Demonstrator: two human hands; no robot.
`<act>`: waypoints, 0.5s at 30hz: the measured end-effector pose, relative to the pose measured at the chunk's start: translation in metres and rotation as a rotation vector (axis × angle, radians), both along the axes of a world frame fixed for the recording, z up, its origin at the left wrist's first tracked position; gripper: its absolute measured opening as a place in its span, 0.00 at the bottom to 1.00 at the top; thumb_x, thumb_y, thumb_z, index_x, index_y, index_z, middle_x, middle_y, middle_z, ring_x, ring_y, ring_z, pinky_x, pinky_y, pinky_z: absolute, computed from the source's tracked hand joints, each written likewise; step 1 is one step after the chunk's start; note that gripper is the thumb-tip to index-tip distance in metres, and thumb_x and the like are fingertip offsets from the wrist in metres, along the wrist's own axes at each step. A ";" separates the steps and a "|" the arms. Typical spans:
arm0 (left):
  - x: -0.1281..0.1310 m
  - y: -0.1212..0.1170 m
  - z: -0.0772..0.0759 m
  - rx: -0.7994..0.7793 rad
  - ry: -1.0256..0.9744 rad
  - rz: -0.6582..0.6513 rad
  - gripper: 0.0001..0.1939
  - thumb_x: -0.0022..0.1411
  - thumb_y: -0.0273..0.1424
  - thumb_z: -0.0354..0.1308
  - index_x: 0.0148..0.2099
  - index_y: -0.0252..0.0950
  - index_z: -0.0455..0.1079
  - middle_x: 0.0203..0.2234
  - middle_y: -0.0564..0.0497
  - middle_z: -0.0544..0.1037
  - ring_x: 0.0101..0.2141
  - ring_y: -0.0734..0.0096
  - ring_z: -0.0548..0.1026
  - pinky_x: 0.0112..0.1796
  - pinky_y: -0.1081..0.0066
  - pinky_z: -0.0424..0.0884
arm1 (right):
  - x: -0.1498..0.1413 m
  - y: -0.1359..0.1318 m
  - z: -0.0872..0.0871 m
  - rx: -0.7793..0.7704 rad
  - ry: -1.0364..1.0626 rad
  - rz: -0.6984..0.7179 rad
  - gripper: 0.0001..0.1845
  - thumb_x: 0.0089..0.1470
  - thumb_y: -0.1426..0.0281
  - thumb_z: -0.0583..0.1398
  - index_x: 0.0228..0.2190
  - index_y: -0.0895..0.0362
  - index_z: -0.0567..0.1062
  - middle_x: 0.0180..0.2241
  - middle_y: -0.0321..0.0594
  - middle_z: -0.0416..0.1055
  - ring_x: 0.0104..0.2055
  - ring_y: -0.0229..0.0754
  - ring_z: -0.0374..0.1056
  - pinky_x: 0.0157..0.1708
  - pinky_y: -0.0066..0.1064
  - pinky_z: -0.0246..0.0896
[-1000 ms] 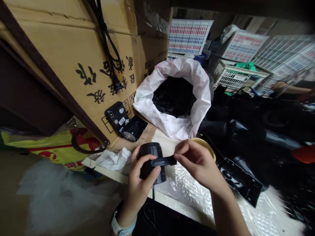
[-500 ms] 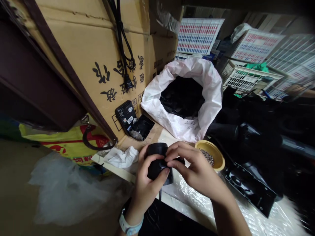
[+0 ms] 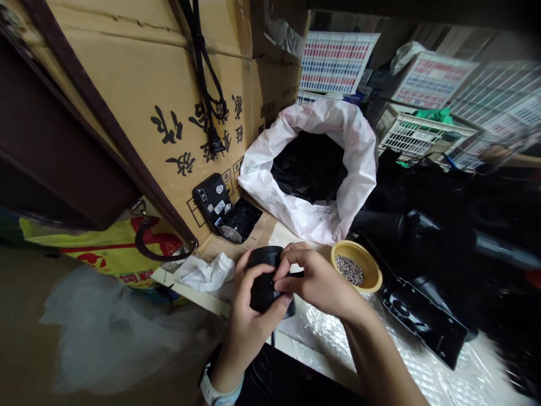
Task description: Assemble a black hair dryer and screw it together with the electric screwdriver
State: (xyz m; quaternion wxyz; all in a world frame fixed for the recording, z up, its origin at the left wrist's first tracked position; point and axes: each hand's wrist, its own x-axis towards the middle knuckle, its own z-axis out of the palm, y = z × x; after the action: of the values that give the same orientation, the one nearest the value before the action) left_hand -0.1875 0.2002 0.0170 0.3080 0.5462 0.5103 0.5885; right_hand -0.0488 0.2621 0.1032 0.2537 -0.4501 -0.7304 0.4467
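Note:
My left hand [image 3: 250,316] wraps round a black cylindrical plastic housing [image 3: 262,282], held just above the near edge of the bench. My right hand [image 3: 315,279] presses its fingertips on a thin black strip against the housing's side; most of the strip is hidden under the fingers. Just right of my hands stands a small yellow bowl [image 3: 368,277] with several small metal screws in it.
A white sack [image 3: 338,208] of black parts stands behind the hands. A phone [image 3: 210,199] and a black tray [image 3: 242,219] lean on a cardboard box [image 3: 139,84]. Black housings [image 3: 426,324] lie on bubble wrap at right. A crumpled tissue [image 3: 203,272] lies left.
My right hand has moved left from holding the strip out at the side to pressing it onto the housing. The bowl, half hidden before, now shows fully.

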 end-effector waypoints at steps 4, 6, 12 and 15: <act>0.002 -0.001 -0.005 -0.018 -0.155 -0.010 0.18 0.58 0.33 0.65 0.50 0.45 0.66 0.65 0.47 0.56 0.65 0.52 0.58 0.61 0.53 0.58 | -0.003 0.000 0.003 -0.047 -0.037 -0.032 0.08 0.45 0.80 0.66 0.23 0.56 0.75 0.32 0.37 0.71 0.45 0.47 0.66 0.48 0.42 0.59; 0.001 -0.001 -0.008 -0.002 -0.147 -0.023 0.15 0.59 0.33 0.65 0.48 0.43 0.68 0.66 0.47 0.56 0.65 0.51 0.58 0.61 0.51 0.58 | -0.004 0.000 0.005 -0.068 -0.043 -0.065 0.09 0.44 0.80 0.67 0.22 0.56 0.75 0.32 0.38 0.72 0.45 0.47 0.66 0.46 0.42 0.60; 0.000 -0.002 -0.001 0.005 -0.125 0.042 0.07 0.59 0.34 0.64 0.40 0.41 0.72 0.64 0.48 0.61 0.63 0.48 0.60 0.62 0.43 0.56 | -0.003 0.007 0.010 -0.075 -0.035 -0.048 0.14 0.40 0.79 0.70 0.17 0.56 0.71 0.24 0.34 0.70 0.34 0.41 0.67 0.37 0.32 0.60; 0.001 0.000 0.001 0.047 -0.143 0.019 0.08 0.56 0.32 0.66 0.39 0.42 0.72 0.64 0.51 0.63 0.63 0.47 0.62 0.62 0.42 0.56 | -0.003 0.012 0.009 -0.109 -0.062 0.000 0.15 0.40 0.75 0.72 0.17 0.57 0.70 0.19 0.29 0.66 0.27 0.35 0.63 0.34 0.29 0.58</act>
State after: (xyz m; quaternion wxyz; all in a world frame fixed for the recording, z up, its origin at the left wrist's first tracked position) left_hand -0.1861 0.2006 0.0183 0.3252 0.5049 0.4782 0.6408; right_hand -0.0515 0.2739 0.1118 0.2060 -0.4768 -0.7124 0.4718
